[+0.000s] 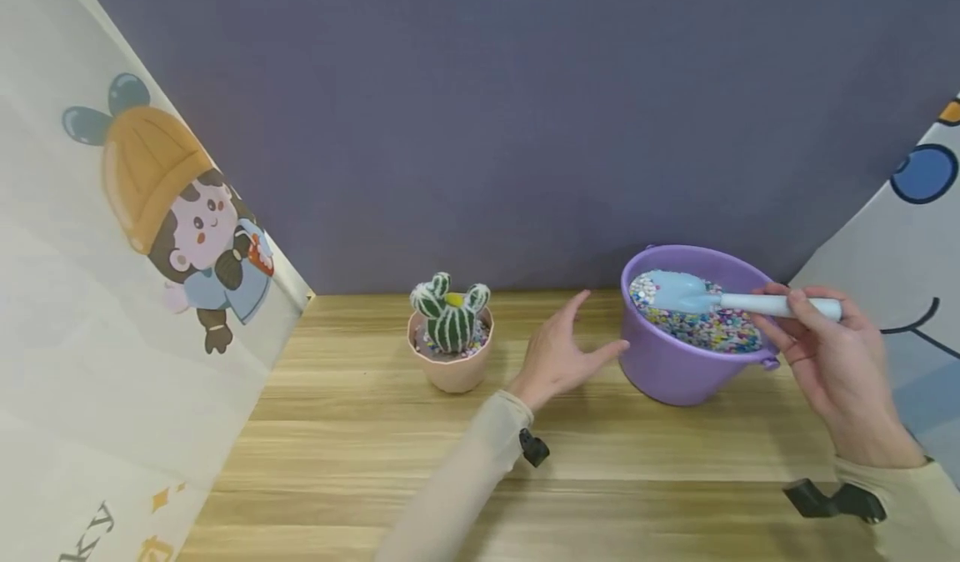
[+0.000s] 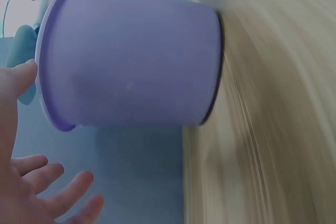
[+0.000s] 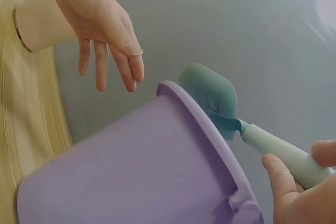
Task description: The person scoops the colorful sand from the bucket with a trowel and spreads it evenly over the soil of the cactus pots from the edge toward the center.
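My right hand (image 1: 840, 353) grips the white handle of a toy shovel (image 1: 757, 302) with a light blue blade. The blade lies over a purple bucket (image 1: 678, 374), above the multicoloured beads (image 1: 705, 328) inside it; some pale beads show at its tip. Just left of the bucket, my left hand (image 1: 558, 353) is spread with thumb and fingers apart, holding nothing. In the left wrist view its thumb (image 2: 23, 74) is near the bucket's rim; whether they touch I cannot tell. Farther left stands a knitted cactus (image 1: 452, 324) in a pink pot (image 1: 453, 372), with beads round its base.
All stands on a wood-grain table (image 1: 360, 462) against a grey-blue back panel (image 1: 480, 128). A white side panel with a cartoon figure (image 1: 198, 228) borders the left. On the right is another printed white panel (image 1: 918, 295), close to my right hand.
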`<state>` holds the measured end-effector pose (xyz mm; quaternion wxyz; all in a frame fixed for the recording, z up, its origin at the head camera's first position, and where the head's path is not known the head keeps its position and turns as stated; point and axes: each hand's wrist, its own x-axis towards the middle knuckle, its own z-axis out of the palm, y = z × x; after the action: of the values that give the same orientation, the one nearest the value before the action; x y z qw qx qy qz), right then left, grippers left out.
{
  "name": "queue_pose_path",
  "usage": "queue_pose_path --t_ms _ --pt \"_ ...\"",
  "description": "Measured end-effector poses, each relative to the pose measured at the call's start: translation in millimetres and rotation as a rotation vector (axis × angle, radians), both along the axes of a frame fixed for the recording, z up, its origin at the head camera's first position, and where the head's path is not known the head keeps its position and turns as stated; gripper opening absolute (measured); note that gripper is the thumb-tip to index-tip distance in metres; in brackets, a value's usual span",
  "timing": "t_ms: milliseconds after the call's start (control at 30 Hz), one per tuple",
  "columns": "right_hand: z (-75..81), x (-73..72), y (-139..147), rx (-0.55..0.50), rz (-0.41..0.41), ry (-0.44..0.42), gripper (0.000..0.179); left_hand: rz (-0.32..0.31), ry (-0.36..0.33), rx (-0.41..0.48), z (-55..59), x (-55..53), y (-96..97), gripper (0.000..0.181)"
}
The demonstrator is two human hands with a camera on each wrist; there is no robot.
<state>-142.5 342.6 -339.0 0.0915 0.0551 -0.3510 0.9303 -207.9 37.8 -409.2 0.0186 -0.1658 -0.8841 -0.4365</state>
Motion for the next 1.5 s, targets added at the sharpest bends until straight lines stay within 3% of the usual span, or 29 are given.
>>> queue_pose_path --t_ms 200,600,933,1267,1400,1500 --pt "-1.8 -2.6 -7 -0.069 0.060 0.042 0.014 -0.010 0.007 0.013 -6.3 0.0 -14.0 0.094" --pt "-5.5 1.3 -18 -0.153 0.175 0.037 0.020 -0.081 0.120 -0.012 -11.2 6.4 -39.3 0.068" --pt "-9.2 2.3 -38 -0.116 0.182 0.051 0.026 -0.052 0.162 -0.024 -8.6 17.1 -60.9 0.056" --pt "-11.0 4.4 -75 -0.061 0.127 0.126 0.016 -0.034 0.245 0.065 -12.4 21.6 -79.0 0.046" --pt "-10.4 5.0 -83 -0.058 0.115 0.124 0.017 -0.044 0.285 0.020 -11.5 24.6 -85.9 0.045" --pt "-10.7 5.3 -88 -0.056 0.109 0.118 0.017 -0.049 0.354 -0.026 -9.9 26.2 -92.2 0.044"
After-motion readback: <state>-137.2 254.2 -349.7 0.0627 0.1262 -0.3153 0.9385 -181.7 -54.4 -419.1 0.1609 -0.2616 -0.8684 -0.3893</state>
